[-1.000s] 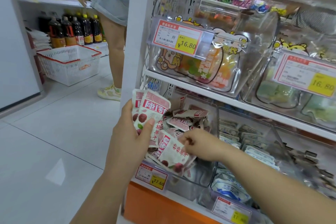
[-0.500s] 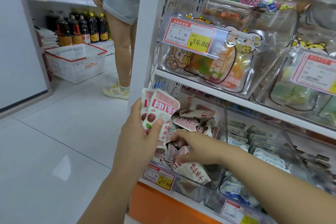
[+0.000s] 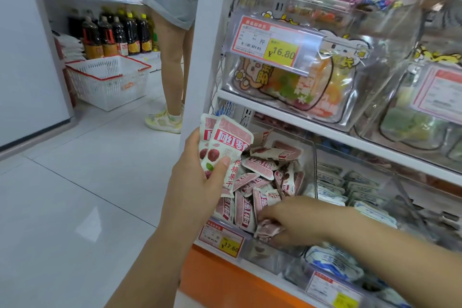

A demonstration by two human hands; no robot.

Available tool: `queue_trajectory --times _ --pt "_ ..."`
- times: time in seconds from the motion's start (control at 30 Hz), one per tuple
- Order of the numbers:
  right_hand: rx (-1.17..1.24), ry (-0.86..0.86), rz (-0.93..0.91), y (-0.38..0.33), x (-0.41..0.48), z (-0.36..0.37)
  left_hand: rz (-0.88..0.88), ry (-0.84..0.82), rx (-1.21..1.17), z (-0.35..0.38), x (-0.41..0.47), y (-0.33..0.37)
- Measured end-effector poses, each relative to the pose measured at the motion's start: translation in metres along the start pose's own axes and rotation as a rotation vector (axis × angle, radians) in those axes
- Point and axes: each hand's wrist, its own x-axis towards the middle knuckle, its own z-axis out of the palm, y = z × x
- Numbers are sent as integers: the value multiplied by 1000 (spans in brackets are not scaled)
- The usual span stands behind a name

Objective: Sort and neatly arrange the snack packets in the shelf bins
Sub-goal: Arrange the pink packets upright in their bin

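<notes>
Thin glossy film is seen on the held packets [image 3: 226,147] pinched in the left hand [image 3: 197,182]. The same creased sheen is shown by the loose packets [image 3: 260,170] just right of the grip, inside a bin [image 3: 306,144] of clear, smooth plastic. Below the grip, a paper price label [image 3: 221,239] is covered by shiny plastic. Well left of it, the floor tile [image 3: 87,182] is polished and glossy; the basket [image 3: 107,80] is of matt plastic lattice.

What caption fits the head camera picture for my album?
Left hand holds pink packets; right hand grips another packet in the bin.
</notes>
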Motion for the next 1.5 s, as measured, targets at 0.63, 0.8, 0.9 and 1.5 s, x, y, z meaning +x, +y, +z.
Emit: queue_trajectory --times 0.63,0.8,0.9,1.5 --pt "377 -179 -105 4 -11 -37 52 34 89 -10 -1 1" --pt "504 175 -115 -12 20 -29 128 125 117 -13 -3 5" --pt "399 120 -154 -22 45 -21 153 151 96 -13 -3 6" --pt "104 238 18 -1 50 -33 177 45 159 -14 -3 -7"
